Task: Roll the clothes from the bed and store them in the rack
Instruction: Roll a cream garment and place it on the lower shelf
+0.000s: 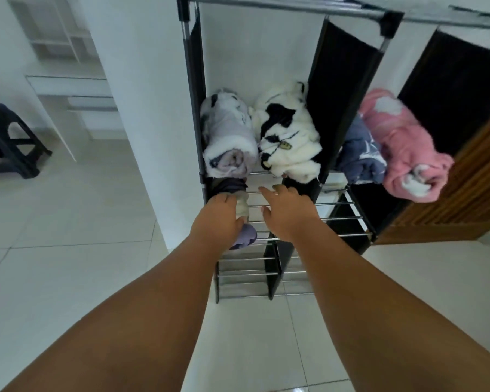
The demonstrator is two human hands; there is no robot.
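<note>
Rack [343,89]: 12 o'clock of person, wire shelves.
Upper shelf, right bay: pink roll [402,148]; blue roll [359,157] touching at its 9 o'clock.
Upper shelf, left bay: black-and-white roll [289,137]; lilac roll [229,137] at its 9 o'clock.
Right hand [286,213]: fingers straight, empty, over lower shelf bars.
Left hand [218,219]: curled round purple roll [246,236] (lower shelf, left bay).

Setting: a room in a home. Shown by a wire-shelved clothes rack [337,219] stocked with rolled fleece garments [289,131], white tiled floor [68,222], built-in shelving [60,38], dark stool [9,142].

Five rolled garments [229,137] [290,137] [359,154] [405,148] [242,209], two hands [218,219] [289,213], one rack [194,80], one stool [9,142].
</note>
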